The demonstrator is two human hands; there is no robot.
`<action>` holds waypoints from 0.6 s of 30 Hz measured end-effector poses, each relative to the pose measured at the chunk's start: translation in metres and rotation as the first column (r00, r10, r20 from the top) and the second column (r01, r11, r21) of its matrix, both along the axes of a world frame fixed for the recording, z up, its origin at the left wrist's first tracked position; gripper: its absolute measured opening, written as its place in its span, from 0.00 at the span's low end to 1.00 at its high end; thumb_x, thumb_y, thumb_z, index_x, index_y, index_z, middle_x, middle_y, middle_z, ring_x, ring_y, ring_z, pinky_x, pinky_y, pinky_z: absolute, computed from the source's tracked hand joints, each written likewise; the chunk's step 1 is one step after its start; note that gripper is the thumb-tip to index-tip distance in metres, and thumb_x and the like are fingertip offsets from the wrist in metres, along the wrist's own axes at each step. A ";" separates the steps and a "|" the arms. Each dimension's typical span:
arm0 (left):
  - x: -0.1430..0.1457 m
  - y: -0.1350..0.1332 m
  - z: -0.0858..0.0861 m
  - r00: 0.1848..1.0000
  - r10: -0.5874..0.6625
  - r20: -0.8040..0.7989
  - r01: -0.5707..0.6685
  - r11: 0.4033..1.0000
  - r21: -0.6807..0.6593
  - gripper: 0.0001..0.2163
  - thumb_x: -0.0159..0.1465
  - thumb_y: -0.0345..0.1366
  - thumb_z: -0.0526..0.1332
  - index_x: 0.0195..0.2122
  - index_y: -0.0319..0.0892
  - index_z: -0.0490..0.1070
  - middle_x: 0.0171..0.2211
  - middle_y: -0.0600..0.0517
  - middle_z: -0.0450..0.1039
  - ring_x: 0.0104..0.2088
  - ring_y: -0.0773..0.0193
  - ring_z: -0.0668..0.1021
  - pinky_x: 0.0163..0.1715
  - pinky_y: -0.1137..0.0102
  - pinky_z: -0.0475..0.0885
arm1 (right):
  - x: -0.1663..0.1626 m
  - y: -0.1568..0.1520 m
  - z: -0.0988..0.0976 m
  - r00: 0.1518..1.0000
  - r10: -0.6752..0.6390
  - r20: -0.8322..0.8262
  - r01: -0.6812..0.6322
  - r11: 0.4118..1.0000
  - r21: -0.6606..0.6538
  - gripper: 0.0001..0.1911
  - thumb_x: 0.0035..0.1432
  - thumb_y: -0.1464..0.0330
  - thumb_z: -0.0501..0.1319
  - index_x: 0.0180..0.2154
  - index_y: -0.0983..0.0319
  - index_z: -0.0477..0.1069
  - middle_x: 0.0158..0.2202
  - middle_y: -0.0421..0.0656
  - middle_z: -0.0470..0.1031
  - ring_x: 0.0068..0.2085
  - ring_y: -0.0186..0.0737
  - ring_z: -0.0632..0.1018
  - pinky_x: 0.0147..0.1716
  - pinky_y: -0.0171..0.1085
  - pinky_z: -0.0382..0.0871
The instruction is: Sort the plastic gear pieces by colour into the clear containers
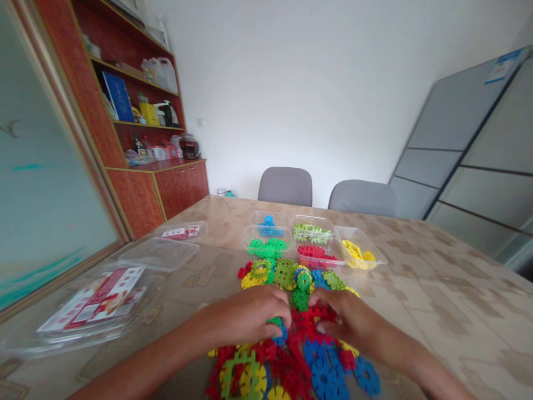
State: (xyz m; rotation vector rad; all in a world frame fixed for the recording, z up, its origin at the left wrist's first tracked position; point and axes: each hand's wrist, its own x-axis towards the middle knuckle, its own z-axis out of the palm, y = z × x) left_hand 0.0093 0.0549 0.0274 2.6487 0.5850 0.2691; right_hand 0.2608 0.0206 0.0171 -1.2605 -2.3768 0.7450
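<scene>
A pile of plastic interlocking pieces [287, 361] in red, blue, yellow and green lies on the table in front of me. My left hand [250, 314] rests on the pile with fingers curled over a green and blue piece [278, 328]. My right hand [345, 319] is curled on red pieces [310, 322] beside it. Both hands meet at the pile's middle. Beyond them stand several clear tubs: blue pieces [270, 224], light green pieces [311, 232], dark green pieces [266, 245], red pieces [316, 253] and yellow pieces [358, 251].
Clear lids and a box with red-and-white printed cards [100, 300] lie at the left of the table [437, 289]. Two grey chairs [285, 186] stand at the far side. A red-brown shelf cabinet [137, 128] fills the left wall; grey panels [478, 150] lean at right.
</scene>
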 end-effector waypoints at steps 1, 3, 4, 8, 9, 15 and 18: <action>0.001 -0.003 0.002 0.999 -0.053 -0.005 0.053 0.998 -0.021 0.08 0.59 0.26 0.68 0.37 0.43 0.74 0.38 0.52 0.75 0.43 0.60 0.76 0.44 0.72 0.67 | 0.003 0.002 0.003 1.000 -0.010 0.011 0.010 1.000 0.010 0.03 0.58 0.72 0.60 0.36 0.60 0.69 0.31 0.38 0.74 0.32 0.36 0.72 0.30 0.33 0.61; 0.004 -0.010 0.006 0.991 -0.133 -0.010 0.132 0.989 -0.060 0.06 0.59 0.30 0.69 0.37 0.43 0.75 0.37 0.52 0.76 0.42 0.61 0.77 0.43 0.72 0.68 | 0.008 0.004 0.007 0.999 -0.020 0.032 0.019 0.999 0.027 0.02 0.58 0.71 0.61 0.32 0.61 0.68 0.28 0.38 0.72 0.29 0.35 0.70 0.28 0.33 0.59; 0.006 -0.015 0.008 0.987 -0.163 -0.006 0.162 0.984 -0.071 0.06 0.59 0.31 0.69 0.37 0.43 0.75 0.37 0.51 0.76 0.41 0.61 0.77 0.41 0.72 0.69 | 0.010 0.005 0.008 0.999 -0.013 0.038 0.012 1.000 0.028 0.03 0.58 0.71 0.61 0.32 0.61 0.67 0.27 0.37 0.72 0.28 0.34 0.69 0.28 0.33 0.58; 0.021 -0.038 0.006 0.961 -0.278 0.009 0.278 0.961 -0.005 0.07 0.61 0.33 0.67 0.40 0.42 0.74 0.38 0.51 0.76 0.41 0.62 0.77 0.43 0.73 0.68 | 0.013 0.004 0.011 0.999 0.008 0.048 -0.008 1.000 0.008 0.03 0.58 0.73 0.60 0.32 0.61 0.68 0.27 0.36 0.71 0.28 0.32 0.68 0.26 0.32 0.57; 0.025 -0.043 0.001 0.956 -0.293 -0.006 0.293 0.955 0.050 0.05 0.63 0.33 0.66 0.40 0.42 0.74 0.38 0.52 0.76 0.41 0.63 0.77 0.44 0.73 0.67 | 0.013 0.003 0.012 0.999 0.006 0.049 -0.006 1.000 0.005 0.03 0.59 0.73 0.60 0.32 0.61 0.68 0.27 0.35 0.71 0.28 0.32 0.69 0.26 0.31 0.57; 0.038 -0.053 -0.040 0.982 -0.181 -0.059 0.190 0.903 0.386 0.08 0.65 0.40 0.63 0.32 0.43 0.72 0.32 0.53 0.74 0.41 0.59 0.74 0.42 0.67 0.66 | 0.013 0.001 0.011 0.998 0.009 0.057 -0.008 1.000 -0.019 0.02 0.59 0.73 0.60 0.34 0.60 0.68 0.28 0.35 0.72 0.28 0.32 0.69 0.26 0.31 0.56; 0.038 -0.052 -0.051 0.988 -0.145 -0.045 0.151 0.899 0.410 0.07 0.65 0.40 0.63 0.32 0.44 0.72 0.30 0.53 0.73 0.39 0.59 0.73 0.41 0.66 0.65 | 0.016 0.004 0.006 0.997 -0.008 0.078 0.010 1.000 -0.024 0.01 0.59 0.72 0.60 0.34 0.60 0.69 0.27 0.36 0.72 0.28 0.32 0.70 0.26 0.31 0.57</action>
